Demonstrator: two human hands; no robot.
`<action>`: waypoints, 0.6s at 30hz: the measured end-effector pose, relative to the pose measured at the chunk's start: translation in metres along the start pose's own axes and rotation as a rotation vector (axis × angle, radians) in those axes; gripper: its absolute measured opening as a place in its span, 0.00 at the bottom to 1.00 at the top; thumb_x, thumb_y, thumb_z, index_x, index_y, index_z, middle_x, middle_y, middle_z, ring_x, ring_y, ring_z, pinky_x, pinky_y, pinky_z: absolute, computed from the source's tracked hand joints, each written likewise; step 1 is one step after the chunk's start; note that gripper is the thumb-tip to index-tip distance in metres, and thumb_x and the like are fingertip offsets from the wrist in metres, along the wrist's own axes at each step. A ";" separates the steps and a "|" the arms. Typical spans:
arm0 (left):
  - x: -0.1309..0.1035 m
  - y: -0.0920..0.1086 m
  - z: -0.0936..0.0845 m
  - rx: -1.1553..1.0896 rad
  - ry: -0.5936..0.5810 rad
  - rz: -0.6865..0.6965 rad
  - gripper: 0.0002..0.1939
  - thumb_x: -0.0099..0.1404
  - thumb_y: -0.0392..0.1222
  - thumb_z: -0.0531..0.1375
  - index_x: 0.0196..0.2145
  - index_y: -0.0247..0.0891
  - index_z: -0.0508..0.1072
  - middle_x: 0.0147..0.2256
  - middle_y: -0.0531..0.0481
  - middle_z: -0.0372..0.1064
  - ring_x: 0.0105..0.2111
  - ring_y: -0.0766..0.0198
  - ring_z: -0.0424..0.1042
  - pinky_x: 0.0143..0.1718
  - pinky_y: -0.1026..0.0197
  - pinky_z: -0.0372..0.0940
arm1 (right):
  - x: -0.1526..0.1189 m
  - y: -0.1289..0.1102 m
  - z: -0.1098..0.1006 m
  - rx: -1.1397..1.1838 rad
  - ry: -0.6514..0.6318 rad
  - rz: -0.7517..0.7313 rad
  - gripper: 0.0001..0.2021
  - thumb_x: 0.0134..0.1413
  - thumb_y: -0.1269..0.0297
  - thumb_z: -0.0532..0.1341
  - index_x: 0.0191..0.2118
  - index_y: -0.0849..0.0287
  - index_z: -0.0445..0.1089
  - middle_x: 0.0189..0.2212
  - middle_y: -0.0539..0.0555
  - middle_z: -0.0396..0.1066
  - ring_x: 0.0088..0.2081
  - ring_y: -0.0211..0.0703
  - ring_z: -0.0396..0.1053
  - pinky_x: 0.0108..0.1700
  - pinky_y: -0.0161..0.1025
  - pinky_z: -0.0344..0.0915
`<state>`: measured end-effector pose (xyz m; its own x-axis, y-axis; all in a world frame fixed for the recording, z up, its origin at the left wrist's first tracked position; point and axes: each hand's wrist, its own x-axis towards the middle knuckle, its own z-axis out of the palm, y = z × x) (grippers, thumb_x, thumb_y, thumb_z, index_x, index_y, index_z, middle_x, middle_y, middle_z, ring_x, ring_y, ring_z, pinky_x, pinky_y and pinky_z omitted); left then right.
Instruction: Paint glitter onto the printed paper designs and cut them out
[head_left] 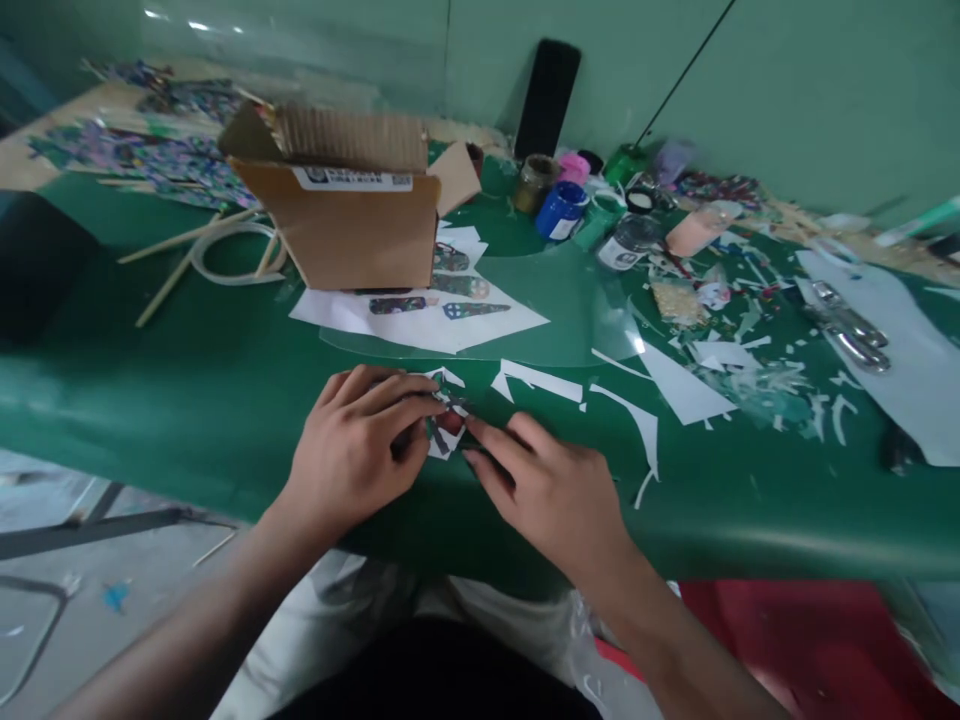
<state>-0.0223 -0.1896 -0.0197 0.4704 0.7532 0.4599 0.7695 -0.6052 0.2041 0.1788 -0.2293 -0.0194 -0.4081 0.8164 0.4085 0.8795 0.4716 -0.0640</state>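
A small white paper piece with a dark printed pattern (447, 440) lies on the green tabletop in front of me. My left hand (364, 440) is curled over its left side, with fingertips and thumb closed on it; the fingers hide part of the piece. From the right, my right hand (555, 480) reaches in with the index fingertip at the piece's edge. Its thumb is a little apart from that finger, and nothing shows between them. Thin white paper offcuts (544, 380) lie just beyond and to the right of my hands.
A cardboard box (367, 225) stands on a printed paper sheet (487, 325) and clear film (555, 300). Paint jars (561, 210) and a leaning phone (547, 95) are at the back. Scraps, a metal tool (851, 325) and white paper (915, 370) lie right; sticks (176, 270) and tubing (238, 278) left.
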 end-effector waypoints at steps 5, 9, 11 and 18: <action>0.000 0.004 -0.002 0.024 0.026 -0.025 0.14 0.62 0.32 0.56 0.40 0.45 0.78 0.45 0.52 0.77 0.43 0.54 0.73 0.40 0.50 0.67 | 0.000 -0.003 0.001 -0.039 0.027 0.009 0.14 0.65 0.61 0.54 0.47 0.56 0.75 0.28 0.50 0.70 0.19 0.30 0.57 0.21 0.34 0.48; -0.005 0.010 -0.003 0.048 0.051 -0.053 0.14 0.63 0.31 0.55 0.39 0.45 0.78 0.45 0.53 0.77 0.42 0.55 0.73 0.40 0.50 0.68 | -0.001 -0.007 0.004 -0.047 0.051 0.038 0.15 0.66 0.60 0.53 0.46 0.55 0.76 0.29 0.50 0.71 0.19 0.30 0.57 0.21 0.34 0.47; -0.010 0.013 -0.003 0.073 0.071 -0.077 0.14 0.63 0.32 0.55 0.39 0.45 0.77 0.45 0.52 0.77 0.42 0.54 0.72 0.41 0.49 0.67 | -0.001 -0.009 0.005 -0.045 0.042 0.049 0.15 0.66 0.60 0.52 0.44 0.56 0.76 0.29 0.50 0.71 0.19 0.30 0.56 0.21 0.35 0.46; -0.026 0.022 -0.011 0.183 0.112 -0.144 0.12 0.65 0.36 0.57 0.44 0.47 0.76 0.44 0.49 0.76 0.41 0.51 0.70 0.39 0.47 0.64 | -0.007 -0.004 0.002 -0.026 0.029 0.137 0.13 0.65 0.61 0.52 0.42 0.56 0.75 0.30 0.50 0.73 0.20 0.33 0.62 0.21 0.33 0.46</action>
<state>-0.0228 -0.2253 -0.0173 0.3078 0.7886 0.5323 0.8952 -0.4296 0.1188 0.1779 -0.2359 -0.0233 -0.2771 0.8625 0.4235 0.9326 0.3475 -0.0974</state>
